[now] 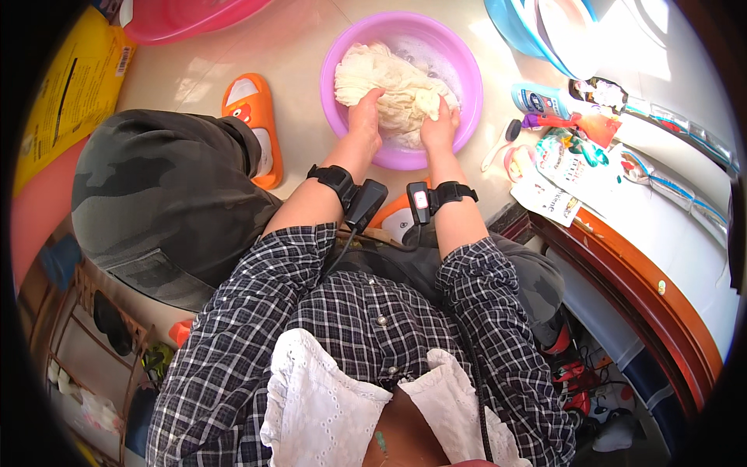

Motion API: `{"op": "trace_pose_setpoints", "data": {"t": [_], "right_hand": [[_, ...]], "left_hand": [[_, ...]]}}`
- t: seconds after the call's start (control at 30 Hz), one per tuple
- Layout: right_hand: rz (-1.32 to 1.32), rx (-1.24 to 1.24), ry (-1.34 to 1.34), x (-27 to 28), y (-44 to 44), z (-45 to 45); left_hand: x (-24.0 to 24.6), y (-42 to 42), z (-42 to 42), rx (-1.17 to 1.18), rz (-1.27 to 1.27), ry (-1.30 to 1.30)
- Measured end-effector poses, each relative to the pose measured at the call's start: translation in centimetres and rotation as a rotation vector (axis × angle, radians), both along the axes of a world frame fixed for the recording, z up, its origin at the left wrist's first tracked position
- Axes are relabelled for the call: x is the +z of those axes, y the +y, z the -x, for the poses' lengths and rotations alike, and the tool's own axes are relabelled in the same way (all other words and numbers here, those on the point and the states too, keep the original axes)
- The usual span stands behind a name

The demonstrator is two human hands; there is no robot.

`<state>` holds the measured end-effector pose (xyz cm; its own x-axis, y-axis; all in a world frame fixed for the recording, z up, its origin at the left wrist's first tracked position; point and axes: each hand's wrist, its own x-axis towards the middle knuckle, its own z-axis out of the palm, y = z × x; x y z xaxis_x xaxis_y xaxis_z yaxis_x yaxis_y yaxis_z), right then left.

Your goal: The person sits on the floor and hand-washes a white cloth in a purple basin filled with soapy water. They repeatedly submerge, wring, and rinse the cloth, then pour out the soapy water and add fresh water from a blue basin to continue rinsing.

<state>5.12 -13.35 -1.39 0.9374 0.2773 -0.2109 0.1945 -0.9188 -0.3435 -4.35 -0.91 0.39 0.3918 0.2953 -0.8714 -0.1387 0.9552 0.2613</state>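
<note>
A round purple plastic basin (328, 111) stands on the tiled floor with suds and water in it. Bunched in the basin lies a wet cream-coloured cloth (385, 73), its folds gathered mostly to the left and middle. My left hand (366, 117) grips the near left part of the cloth; the thumb shows on top and the fingers are hidden beneath the folds. On the right, a pinched-up lump of the same cloth sticks out of my right hand (440, 127), close to the basin's near right wall.
Right of the basin lie a scrub brush (502, 143), a blue-and-white bottle (541, 100) and several packets (575, 154). Blue basins (528, 32) stand beyond them. An orange slipper (268, 146) is at the left, a pink basin (192, 23) at the upper left. A wooden edge (653, 286) curves along the right.
</note>
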Motion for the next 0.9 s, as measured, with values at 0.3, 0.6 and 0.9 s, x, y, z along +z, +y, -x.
{"op": "trace_pose_setpoints", "data": {"t": [0.3,0.6,0.9], "right_hand": [[0.361,0.389,0.193,-2.5,1.4,2.2],[-0.345,-0.042,0.453,-1.2,1.3,-2.2],[-0.893,-0.175,0.521,11.2,1.8,6.0]], "left_hand": [[-3.3,-4.7,-0.5,-0.031,-0.189,0.143],[-2.1,-4.6,-1.2,-0.335,0.192,-0.065],[-0.9,-1.2,-4.0,-0.120,0.380,-0.605]]}}
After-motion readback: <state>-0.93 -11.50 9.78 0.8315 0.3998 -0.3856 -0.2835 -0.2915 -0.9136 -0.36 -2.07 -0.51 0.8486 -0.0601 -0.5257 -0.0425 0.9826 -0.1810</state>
